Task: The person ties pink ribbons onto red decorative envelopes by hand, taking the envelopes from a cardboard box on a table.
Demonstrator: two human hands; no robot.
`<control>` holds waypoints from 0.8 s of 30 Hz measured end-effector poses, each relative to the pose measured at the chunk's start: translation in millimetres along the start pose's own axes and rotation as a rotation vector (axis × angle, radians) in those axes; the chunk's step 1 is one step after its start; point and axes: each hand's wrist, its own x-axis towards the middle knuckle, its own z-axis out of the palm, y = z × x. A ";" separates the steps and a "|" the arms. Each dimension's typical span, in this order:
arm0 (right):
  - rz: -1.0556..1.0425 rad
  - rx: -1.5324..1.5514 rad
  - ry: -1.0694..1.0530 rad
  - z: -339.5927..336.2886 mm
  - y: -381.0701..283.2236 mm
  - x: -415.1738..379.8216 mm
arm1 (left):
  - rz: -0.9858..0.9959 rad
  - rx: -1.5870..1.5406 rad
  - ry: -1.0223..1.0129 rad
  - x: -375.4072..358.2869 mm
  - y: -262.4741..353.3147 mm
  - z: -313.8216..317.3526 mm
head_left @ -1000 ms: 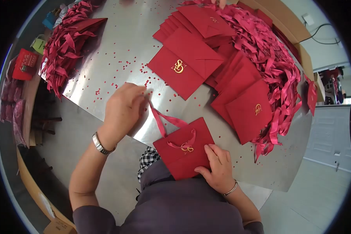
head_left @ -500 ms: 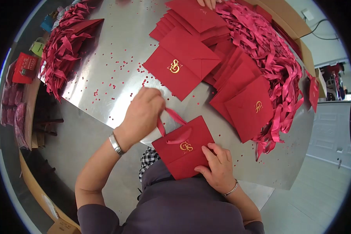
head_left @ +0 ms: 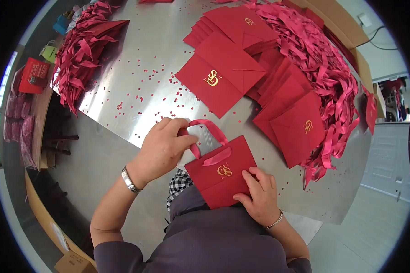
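Observation:
A small red paper bag [head_left: 223,182] with a gold monogram lies at the near edge of the metal table. My left hand [head_left: 166,143], with a metal watch band at the wrist, is pinched on the pink ribbon [head_left: 216,132] that loops from the bag's top edge. A second ribbon loop lies flat over the bag's front. My right hand [head_left: 261,193] rests on the bag's right side, thumb and fingers apart, pressing it down. Beyond them lies a larger red sheet-like bag [head_left: 214,84] with the same monogram.
Stacked red bags [head_left: 296,120] lie on the right, beside a long heap of pink ribbons [head_left: 323,68]. Another ribboned pile [head_left: 79,59] is at the far left. Red dots are scattered over the metal table [head_left: 136,59]. A cardboard box [head_left: 346,27] stands at the back right.
The view has shifted slightly. My left hand has turned and lowered beside the ribbon loop, which now stands wider. The hand at the far edge has left the view.

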 end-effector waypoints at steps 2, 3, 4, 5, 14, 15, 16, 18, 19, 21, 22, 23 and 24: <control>-0.001 -0.005 -0.001 0.0 -0.5 -0.6 | 0.025 0.063 0.009 -0.3 0.2 2.5; -0.001 -0.008 0.000 0.1 -0.5 -0.5 | -0.016 0.063 0.008 0.1 0.9 2.7; 0.000 -0.007 0.002 0.3 -0.1 -0.5 | -0.056 0.065 0.005 0.8 1.3 2.8; -0.003 -0.005 0.006 0.5 0.4 -0.7 | -0.053 0.066 0.004 1.3 1.7 3.1; -0.010 -0.006 0.010 0.1 0.3 -1.6 | -0.155 0.044 0.155 -0.9 10.4 10.8; -0.007 0.000 0.008 -0.6 0.2 -1.7 | -0.159 0.070 0.179 -2.9 10.6 11.2; -0.003 0.017 0.003 -2.2 -0.4 -1.3 | -0.149 0.089 0.206 -1.0 13.4 12.1; 0.006 0.038 0.013 -4.8 -1.6 -2.1 | -0.200 0.198 0.264 4.3 32.9 8.7; 0.006 0.051 0.032 -4.7 -0.9 -3.3 | -0.149 0.236 0.251 9.8 48.5 2.7; 0.010 0.105 0.031 -14.3 -2.8 -1.4 | -0.067 0.054 0.155 12.7 67.3 13.5; 0.020 0.091 0.055 -16.8 3.3 -1.8 | -0.016 -0.027 0.084 16.9 74.7 19.0; 0.019 0.155 0.150 -16.7 12.0 -2.2 | -0.084 -0.036 -0.035 22.9 79.5 23.2; 0.014 0.220 0.244 -19.8 19.5 -1.4 | -0.063 -0.034 -0.030 26.2 80.1 25.1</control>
